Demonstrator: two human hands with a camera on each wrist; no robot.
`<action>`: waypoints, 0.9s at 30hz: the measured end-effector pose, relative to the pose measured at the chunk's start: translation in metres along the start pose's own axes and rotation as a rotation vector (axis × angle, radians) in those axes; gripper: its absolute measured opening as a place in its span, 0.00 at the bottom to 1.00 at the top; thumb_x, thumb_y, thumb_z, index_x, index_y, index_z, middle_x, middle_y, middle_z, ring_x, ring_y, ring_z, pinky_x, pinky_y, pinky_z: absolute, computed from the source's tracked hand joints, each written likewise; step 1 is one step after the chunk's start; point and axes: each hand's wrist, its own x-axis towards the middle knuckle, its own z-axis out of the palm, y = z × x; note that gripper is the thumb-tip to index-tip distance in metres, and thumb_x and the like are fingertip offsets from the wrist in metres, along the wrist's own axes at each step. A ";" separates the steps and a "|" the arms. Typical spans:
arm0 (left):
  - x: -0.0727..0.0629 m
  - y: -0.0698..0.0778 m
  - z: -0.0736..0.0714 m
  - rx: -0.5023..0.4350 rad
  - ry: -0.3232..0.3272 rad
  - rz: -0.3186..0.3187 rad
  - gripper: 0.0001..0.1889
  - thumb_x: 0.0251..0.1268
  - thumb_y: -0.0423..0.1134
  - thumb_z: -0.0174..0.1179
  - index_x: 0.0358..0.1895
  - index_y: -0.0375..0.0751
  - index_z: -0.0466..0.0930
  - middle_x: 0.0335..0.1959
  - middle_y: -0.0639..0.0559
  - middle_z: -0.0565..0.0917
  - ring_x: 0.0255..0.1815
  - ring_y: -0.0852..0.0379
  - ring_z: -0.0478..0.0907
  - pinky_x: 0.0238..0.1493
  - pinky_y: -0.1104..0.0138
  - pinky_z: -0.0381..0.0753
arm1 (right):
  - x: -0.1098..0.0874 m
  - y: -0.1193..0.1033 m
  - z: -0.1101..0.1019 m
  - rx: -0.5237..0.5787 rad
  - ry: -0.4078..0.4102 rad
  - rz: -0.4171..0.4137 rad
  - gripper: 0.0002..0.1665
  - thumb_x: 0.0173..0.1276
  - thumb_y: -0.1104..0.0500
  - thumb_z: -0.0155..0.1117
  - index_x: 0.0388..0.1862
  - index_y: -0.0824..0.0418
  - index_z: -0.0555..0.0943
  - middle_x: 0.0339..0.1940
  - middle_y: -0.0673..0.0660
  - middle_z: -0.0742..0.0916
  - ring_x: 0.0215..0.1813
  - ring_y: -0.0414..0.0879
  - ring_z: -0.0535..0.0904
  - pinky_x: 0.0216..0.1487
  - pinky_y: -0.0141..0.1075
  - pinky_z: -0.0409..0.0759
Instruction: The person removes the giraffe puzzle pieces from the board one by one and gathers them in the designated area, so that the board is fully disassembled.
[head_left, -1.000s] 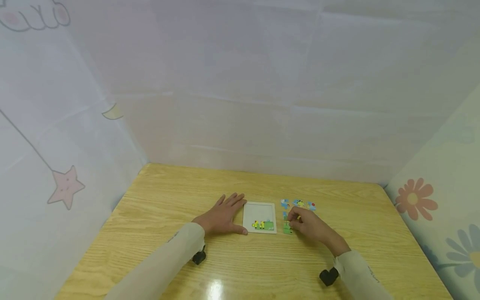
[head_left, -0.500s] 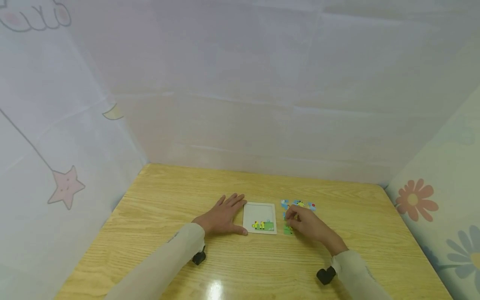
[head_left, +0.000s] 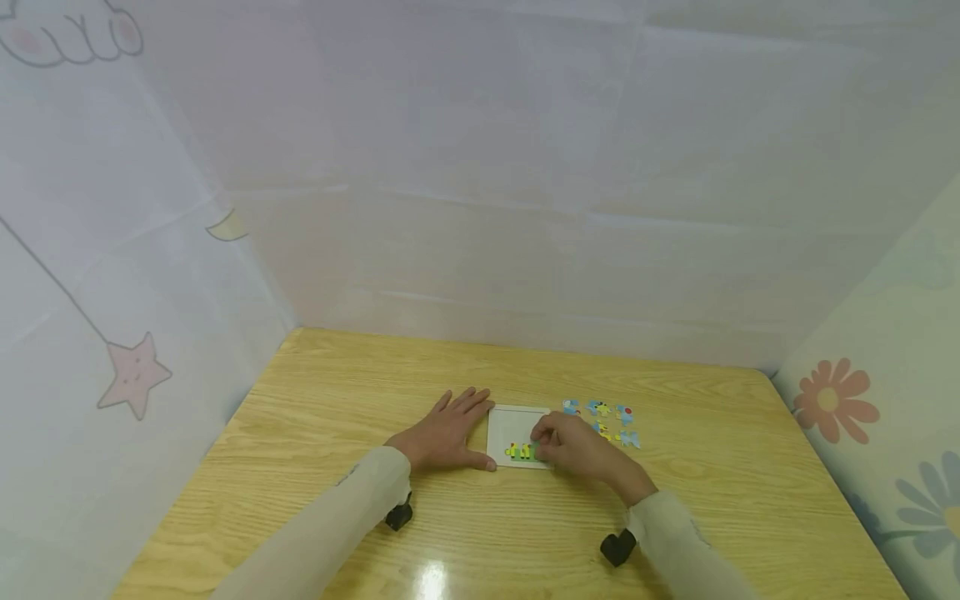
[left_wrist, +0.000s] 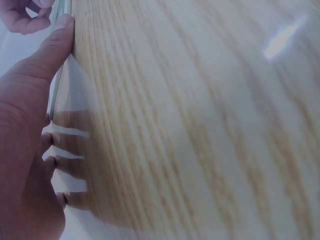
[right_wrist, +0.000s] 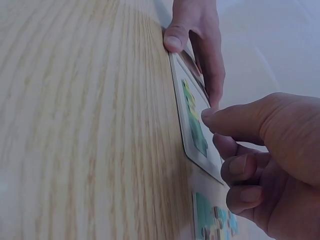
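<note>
A square white puzzle tray [head_left: 517, 407] lies on the table, with yellow and green jigsaw pieces [head_left: 519, 451] along its near edge. My left hand [head_left: 442, 437] rests flat to its left, fingers spread, thumb at the near left corner and fingertips at the far left one. Above the tray's right side, my right hand [head_left: 573, 446] has thumb and forefinger together in a pinch on a jigsaw piece, which the fingers hide. In the right wrist view, the right thumb [right_wrist: 235, 120] is over the tray and the other fingers are curled.
Several loose blue and yellow jigsaw pieces [head_left: 602, 408] lie right of the tray. More pieces [right_wrist: 207, 217] show beneath the right hand in the right wrist view. Wood-grain table [head_left: 480, 533] surrounds the tray, with pale printed cloth [head_left: 480, 250] behind and at the sides.
My right hand has moved left from the loose pieces to above the tray's right side, uncovering some pieces at the right. The left hand and tray have stayed put.
</note>
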 end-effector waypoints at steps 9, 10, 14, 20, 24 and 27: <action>0.000 0.000 0.001 0.001 0.002 0.002 0.59 0.63 0.80 0.60 0.88 0.49 0.51 0.91 0.50 0.49 0.93 0.45 0.42 0.91 0.40 0.41 | 0.007 -0.006 0.008 -0.059 -0.015 0.020 0.07 0.76 0.60 0.70 0.50 0.57 0.86 0.44 0.49 0.86 0.44 0.41 0.78 0.46 0.31 0.79; 0.000 -0.001 0.001 0.004 0.003 0.003 0.59 0.63 0.80 0.60 0.88 0.48 0.51 0.91 0.50 0.49 0.93 0.45 0.42 0.91 0.39 0.41 | 0.008 -0.006 0.008 -0.062 -0.018 0.022 0.07 0.75 0.61 0.70 0.49 0.57 0.86 0.43 0.49 0.86 0.44 0.41 0.78 0.45 0.32 0.79; 0.001 0.000 0.000 0.005 0.001 0.009 0.59 0.63 0.79 0.60 0.88 0.47 0.51 0.91 0.49 0.48 0.93 0.44 0.43 0.90 0.38 0.41 | 0.009 -0.007 0.009 -0.078 -0.030 0.028 0.08 0.74 0.59 0.73 0.49 0.57 0.85 0.43 0.49 0.86 0.43 0.41 0.78 0.45 0.32 0.80; 0.000 0.001 -0.002 0.008 -0.002 0.015 0.59 0.64 0.78 0.61 0.88 0.45 0.51 0.91 0.48 0.48 0.92 0.42 0.43 0.90 0.38 0.41 | 0.010 -0.008 0.011 -0.095 -0.036 0.031 0.12 0.72 0.57 0.75 0.49 0.58 0.83 0.44 0.51 0.85 0.45 0.42 0.78 0.48 0.36 0.81; 0.000 0.002 -0.002 0.014 0.001 0.016 0.59 0.64 0.77 0.61 0.88 0.45 0.51 0.91 0.48 0.48 0.92 0.42 0.44 0.90 0.38 0.42 | 0.011 -0.009 0.011 -0.085 -0.033 0.043 0.12 0.72 0.57 0.75 0.48 0.58 0.82 0.47 0.52 0.84 0.47 0.44 0.77 0.50 0.39 0.80; 0.000 0.002 -0.002 0.011 0.005 0.014 0.59 0.64 0.77 0.62 0.88 0.44 0.51 0.91 0.47 0.49 0.92 0.41 0.44 0.90 0.37 0.42 | 0.012 -0.008 0.012 -0.077 -0.031 0.045 0.12 0.72 0.58 0.75 0.48 0.58 0.81 0.48 0.53 0.83 0.48 0.45 0.77 0.51 0.41 0.80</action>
